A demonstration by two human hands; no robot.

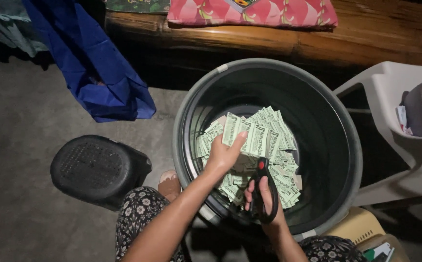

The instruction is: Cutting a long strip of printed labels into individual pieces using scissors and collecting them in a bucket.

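Two hands are at work over the big grey tub. My left hand pinches a strip of pale green printed paper between thumb and fingers, holding it up over the loose heap of cut slips lying in the tub. My right hand has its grip closed round the black handles of the scissors, red pivot uppermost.

To cut well, I judge the strip should stay taut and level, with my left fingertips kept clear of the cutting line and the whole cut held above the tub so each piece drops onto the heap.

I cannot see the blades: hand and paper cover them, so whether they stand apart or together is unclear. The light is dim and the tub's floor under the slips is hidden. Its near rim is partly covered by my forearms. The black stool stands beside the tub, apart from it.
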